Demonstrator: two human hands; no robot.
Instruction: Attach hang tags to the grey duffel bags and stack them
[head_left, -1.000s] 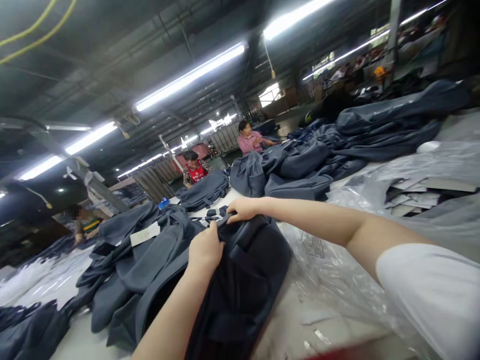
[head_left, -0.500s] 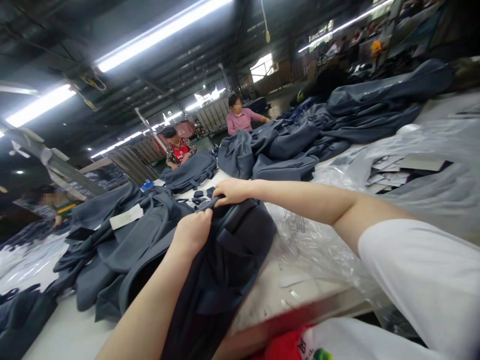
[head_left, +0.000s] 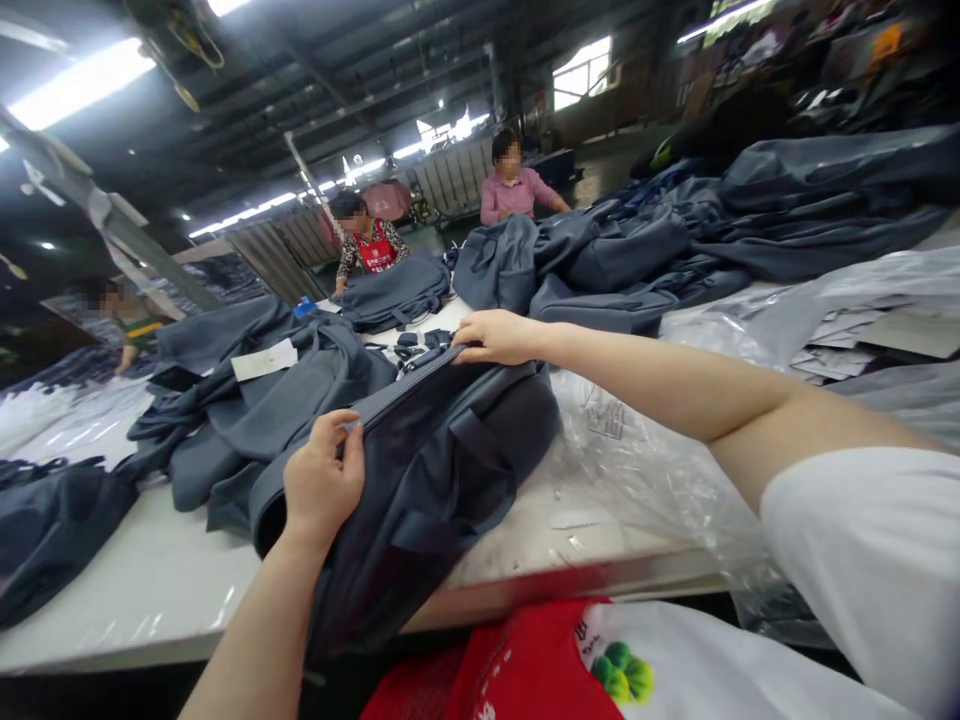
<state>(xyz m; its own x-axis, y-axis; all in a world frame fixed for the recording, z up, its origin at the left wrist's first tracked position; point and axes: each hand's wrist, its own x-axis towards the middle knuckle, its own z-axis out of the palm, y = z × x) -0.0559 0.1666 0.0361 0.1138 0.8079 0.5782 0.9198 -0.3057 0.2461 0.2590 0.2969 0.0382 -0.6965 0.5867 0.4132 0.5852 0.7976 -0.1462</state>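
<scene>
The white tabletop (head_left: 150, 580) ran wide, a heap of grey bags (head_left: 247, 410) on its left half. The dark bag (head_left: 450, 460) lay at the near edge, partly hanging over it, clear plastic (head_left: 660, 470) just beside it on the right. The left hand (head_left: 322, 490) pinched the bag's long upper seam at the near end, fingers closed on it. The right hand (head_left: 499, 338) gripped the same seam at the far end, fingers curled over it. A white tag (head_left: 264, 360) lay on the heap.

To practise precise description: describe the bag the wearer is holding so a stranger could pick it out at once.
Start at the long white table. At its near edge, right of the grey pile, lies a dark bag. Unlike its neighbours, it is gripped by both hands, left hand nearer, right hand farther.
</scene>
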